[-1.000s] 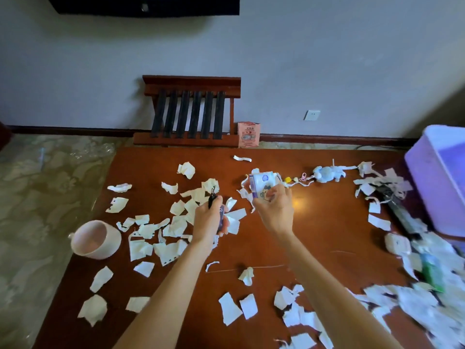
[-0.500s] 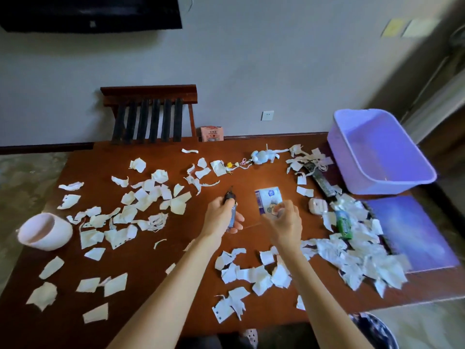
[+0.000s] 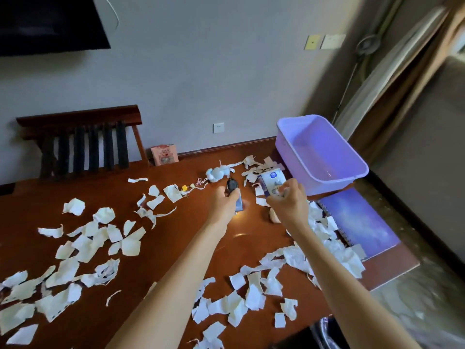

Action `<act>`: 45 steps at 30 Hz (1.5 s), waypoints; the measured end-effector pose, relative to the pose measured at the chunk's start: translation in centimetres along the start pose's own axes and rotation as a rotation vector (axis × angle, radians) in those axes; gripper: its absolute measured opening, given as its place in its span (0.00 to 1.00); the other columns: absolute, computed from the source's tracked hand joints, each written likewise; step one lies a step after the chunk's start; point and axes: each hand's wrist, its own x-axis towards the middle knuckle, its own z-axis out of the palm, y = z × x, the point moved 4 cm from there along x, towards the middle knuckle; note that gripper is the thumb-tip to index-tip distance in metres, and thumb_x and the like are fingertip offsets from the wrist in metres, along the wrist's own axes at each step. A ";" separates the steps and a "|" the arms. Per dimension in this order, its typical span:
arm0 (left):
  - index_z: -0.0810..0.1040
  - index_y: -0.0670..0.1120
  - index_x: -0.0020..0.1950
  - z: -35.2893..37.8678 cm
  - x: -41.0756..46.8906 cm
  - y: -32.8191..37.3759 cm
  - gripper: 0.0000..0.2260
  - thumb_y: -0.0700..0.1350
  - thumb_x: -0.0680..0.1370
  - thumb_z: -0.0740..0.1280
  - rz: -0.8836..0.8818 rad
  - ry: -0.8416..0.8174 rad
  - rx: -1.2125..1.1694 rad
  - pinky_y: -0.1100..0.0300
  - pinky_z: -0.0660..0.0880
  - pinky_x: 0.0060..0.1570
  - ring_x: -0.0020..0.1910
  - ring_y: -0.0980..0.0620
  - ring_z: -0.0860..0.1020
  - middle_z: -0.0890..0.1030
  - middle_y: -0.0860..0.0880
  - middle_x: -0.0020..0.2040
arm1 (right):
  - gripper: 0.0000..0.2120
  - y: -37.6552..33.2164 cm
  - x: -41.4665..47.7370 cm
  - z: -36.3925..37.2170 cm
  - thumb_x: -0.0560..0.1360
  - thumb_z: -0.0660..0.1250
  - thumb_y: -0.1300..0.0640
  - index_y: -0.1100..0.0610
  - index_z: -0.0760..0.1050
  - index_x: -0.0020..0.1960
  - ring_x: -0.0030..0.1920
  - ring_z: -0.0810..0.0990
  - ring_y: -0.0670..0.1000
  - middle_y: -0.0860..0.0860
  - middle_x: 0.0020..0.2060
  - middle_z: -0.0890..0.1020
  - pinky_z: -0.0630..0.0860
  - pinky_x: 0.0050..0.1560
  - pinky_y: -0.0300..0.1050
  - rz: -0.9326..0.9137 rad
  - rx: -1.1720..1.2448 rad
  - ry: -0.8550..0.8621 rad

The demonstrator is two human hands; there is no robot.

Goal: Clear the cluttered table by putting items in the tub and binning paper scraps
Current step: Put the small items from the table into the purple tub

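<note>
Left hand [image 3: 224,203] is gripping a small dark gadget [image 3: 232,186], fingers curled round it; right hand [image 3: 288,201] is pinching a tissue packet [image 3: 272,182] over the table [image 3: 176,222], just beside the purple tub [image 3: 297,170]; paper scraps [image 3: 130,246] are lying everywhere.

Glossy wooden table [image 3: 176,238], translucent plastic tub [image 3: 302,157], matt torn paper scraps [image 3: 88,238]

Paper scraps [image 3: 130,246] over table [image 3: 163,248], lilac tub [image 3: 292,162]
</note>
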 end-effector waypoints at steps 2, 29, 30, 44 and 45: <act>0.71 0.44 0.60 1.5 0.6 0.9 0.09 0.45 0.81 0.59 0.032 -0.022 0.042 0.65 0.69 0.37 0.45 0.52 0.74 0.74 0.45 0.51 | 0.15 0.5 1.8 -1.2 0.68 0.68 0.62 0.63 0.70 0.53 0.42 0.70 0.51 0.53 0.50 0.70 0.63 0.33 0.40 0.006 0.015 0.027; 0.65 0.37 0.57 30.2 18.0 7.4 0.10 0.35 0.77 0.62 -0.001 -0.160 0.803 0.52 0.66 0.36 0.49 0.37 0.75 0.73 0.39 0.48 | 0.28 18.0 29.4 -5.3 0.70 0.70 0.56 0.66 0.64 0.64 0.61 0.74 0.61 0.61 0.60 0.75 0.73 0.56 0.48 0.173 -0.353 -0.491; 0.64 0.38 0.57 30.5 18.3 7.0 0.10 0.34 0.77 0.61 -0.001 -0.185 0.858 0.54 0.65 0.35 0.45 0.39 0.73 0.73 0.39 0.48 | 0.29 18.1 29.6 -5.1 0.71 0.70 0.57 0.66 0.62 0.66 0.62 0.74 0.61 0.61 0.61 0.74 0.72 0.57 0.48 0.178 -0.379 -0.517; 0.59 0.36 0.72 32.6 20.6 2.9 0.19 0.37 0.81 0.55 -0.148 -0.307 1.172 0.56 0.66 0.65 0.69 0.41 0.67 0.66 0.38 0.70 | 0.31 19.3 31.0 -3.5 0.73 0.66 0.64 0.59 0.58 0.72 0.62 0.75 0.62 0.62 0.61 0.74 0.74 0.56 0.50 0.128 -0.449 -0.581; 0.56 0.36 0.73 32.6 20.6 2.8 0.19 0.37 0.82 0.52 -0.146 -0.318 1.195 0.57 0.65 0.67 0.70 0.42 0.66 0.64 0.38 0.72 | 0.32 19.2 31.0 -3.3 0.73 0.65 0.65 0.56 0.56 0.73 0.61 0.75 0.62 0.62 0.61 0.74 0.74 0.56 0.50 0.094 -0.450 -0.605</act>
